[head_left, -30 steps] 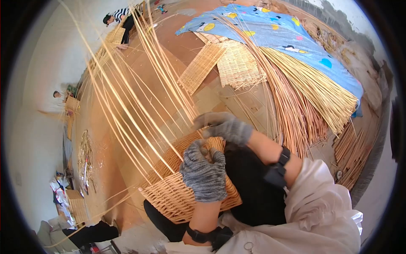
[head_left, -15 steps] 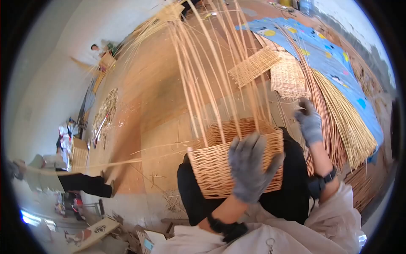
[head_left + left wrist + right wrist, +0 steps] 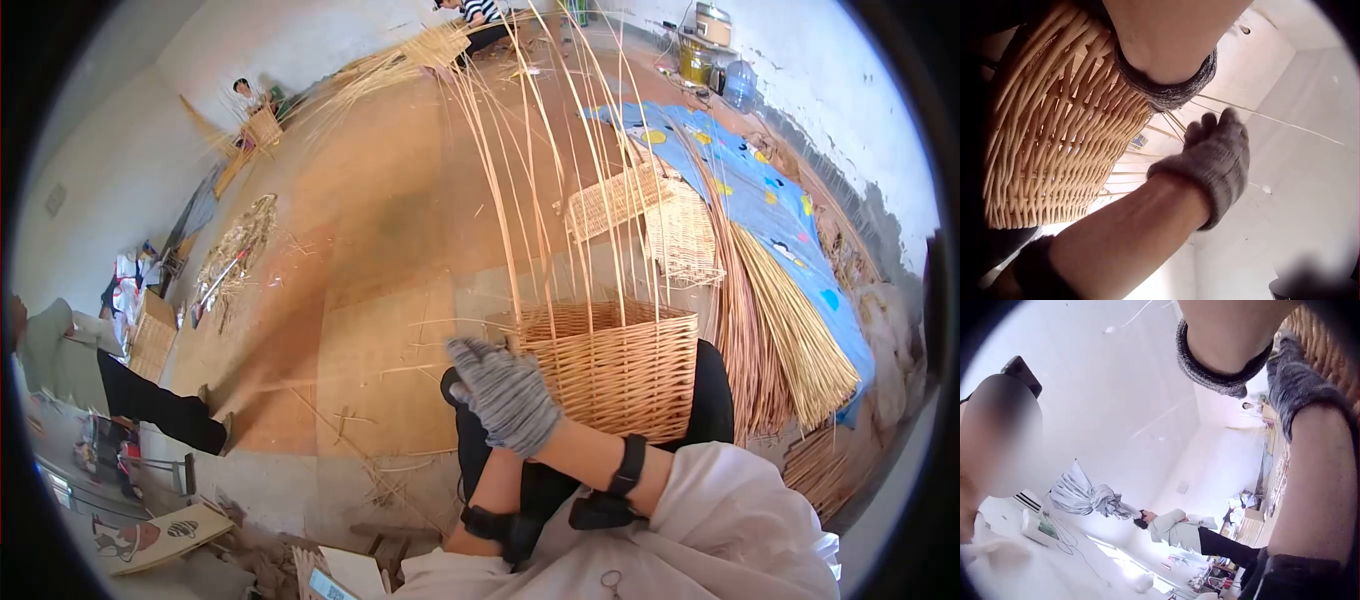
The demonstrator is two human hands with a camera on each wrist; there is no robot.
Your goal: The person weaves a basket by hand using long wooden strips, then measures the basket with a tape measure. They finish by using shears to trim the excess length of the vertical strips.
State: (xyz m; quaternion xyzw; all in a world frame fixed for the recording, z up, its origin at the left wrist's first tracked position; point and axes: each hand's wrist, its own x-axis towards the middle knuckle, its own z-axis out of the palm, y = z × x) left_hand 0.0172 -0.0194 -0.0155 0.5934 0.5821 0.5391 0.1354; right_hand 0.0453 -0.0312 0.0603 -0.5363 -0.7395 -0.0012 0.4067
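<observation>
A woven wicker basket [image 3: 620, 375] sits on the person's lap, with long upright stakes [image 3: 514, 300] rising from its rim. The right hand [image 3: 508, 398], in a grey knit glove, crosses over the left forearm [image 3: 497, 497] to the basket's left corner. Its fingers lie together, loosely bent, with nothing seen in them in the left wrist view. Under it in the head view, the gloved left hand [image 3: 1300, 384] is hidden; the right wrist view shows it close against the basket's side. I cannot tell what its fingers hold.
Woven panels [image 3: 683, 243], bundles of rods [image 3: 790, 320] and a blue patterned cloth [image 3: 745, 180] lie on the right. Wicker scraps [image 3: 235, 250] are on the floor. A person [image 3: 150, 400] stands at left; two others sit farther back, working wicker.
The right hand has swung from right of the basket across to its left corner. The left hand has left the front face and moved left, beneath it. The basket appears farther right.
</observation>
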